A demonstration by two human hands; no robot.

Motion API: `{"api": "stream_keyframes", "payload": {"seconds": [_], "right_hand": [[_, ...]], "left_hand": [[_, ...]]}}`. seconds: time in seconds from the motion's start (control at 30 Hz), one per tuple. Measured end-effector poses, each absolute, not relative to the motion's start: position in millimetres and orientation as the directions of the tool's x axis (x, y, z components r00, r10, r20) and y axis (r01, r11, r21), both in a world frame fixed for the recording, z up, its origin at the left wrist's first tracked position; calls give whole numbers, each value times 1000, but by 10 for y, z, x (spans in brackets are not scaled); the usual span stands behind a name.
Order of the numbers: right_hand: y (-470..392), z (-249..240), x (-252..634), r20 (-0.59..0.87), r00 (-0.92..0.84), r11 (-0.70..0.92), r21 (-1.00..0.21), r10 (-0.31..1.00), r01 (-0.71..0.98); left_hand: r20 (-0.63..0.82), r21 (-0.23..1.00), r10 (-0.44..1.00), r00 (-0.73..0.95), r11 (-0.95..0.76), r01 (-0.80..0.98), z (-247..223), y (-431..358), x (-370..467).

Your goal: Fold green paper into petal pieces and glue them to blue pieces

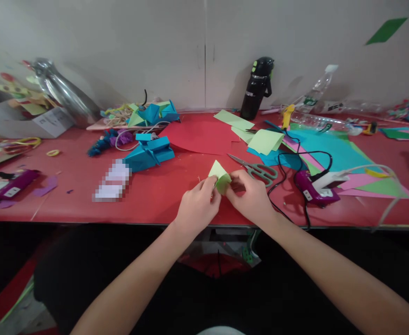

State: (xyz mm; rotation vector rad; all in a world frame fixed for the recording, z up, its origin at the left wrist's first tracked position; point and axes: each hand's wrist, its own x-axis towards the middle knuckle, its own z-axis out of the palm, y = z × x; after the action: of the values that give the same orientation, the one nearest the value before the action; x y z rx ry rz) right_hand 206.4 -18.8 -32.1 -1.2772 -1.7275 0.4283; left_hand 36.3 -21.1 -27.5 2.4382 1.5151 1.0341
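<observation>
A small piece of light green paper (221,176), folded to a point at its top, is held between both hands above the front part of the red table. My left hand (199,204) pinches its left side. On its right edge, the fingers of my right hand (249,194) are closed as well; fingertips hide part of the paper. Just beyond my right hand lie grey-green handled scissors (260,171), blades towards the left. A large sheet of red paper (200,135) and several light green paper pieces (265,141) lie further back.
Folded blue paper shapes (148,152) lie to the left. On the right, a purple power socket (316,188) trails black cables near coloured sheets (344,149). A black bottle (257,88) stands at the back, and a steel flask (64,93) leans at the left.
</observation>
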Motion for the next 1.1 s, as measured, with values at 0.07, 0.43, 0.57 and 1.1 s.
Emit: {"api": "stream_keyframes", "payload": {"seconds": [0.07, 0.43, 0.57, 1.1], "right_hand": [[-173, -323, 2064, 474, -50, 409, -695, 879, 591], [-163, -284, 2060, 656, -187, 500, -330, 732, 801], [-124, -247, 2129, 645, -155, 476, -359, 748, 803], [29, -240, 2257, 485, -174, 508, -740, 857, 440]], "left_hand": [[497, 410, 821, 282, -508, 758, -290, -212, 379], [486, 321, 836, 256, -443, 837, -267, -85, 327], [463, 323, 861, 210, -385, 865, -225, -70, 286], [495, 557, 777, 388, -627, 545, -293, -176, 305]]}}
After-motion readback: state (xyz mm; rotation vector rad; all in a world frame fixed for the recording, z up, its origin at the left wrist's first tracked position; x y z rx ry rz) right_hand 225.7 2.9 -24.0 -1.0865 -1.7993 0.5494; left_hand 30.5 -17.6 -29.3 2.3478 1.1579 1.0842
